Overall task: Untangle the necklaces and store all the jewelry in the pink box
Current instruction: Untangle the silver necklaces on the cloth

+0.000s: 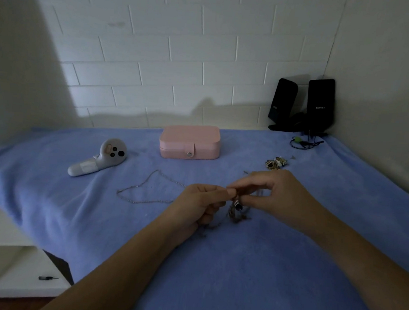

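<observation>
My left hand [200,204] and my right hand [272,190] meet above the blue cloth, both pinching a tangle of thin necklaces [237,212] that hangs between the fingertips, with a dark pendant in it. A loose silver chain necklace [144,189] lies spread on the cloth to the left of my left hand. The pink box [190,141] stands shut with its snap flap closed, farther back at the centre. A small heap of gold-coloured jewelry [276,163] lies behind my right hand.
A blue cloth [214,265] covers the table. A white handheld controller [99,160] lies at the left. Two black speakers [302,105] with cables stand in the back right corner against the brick wall. The table's left edge drops to a white shelf.
</observation>
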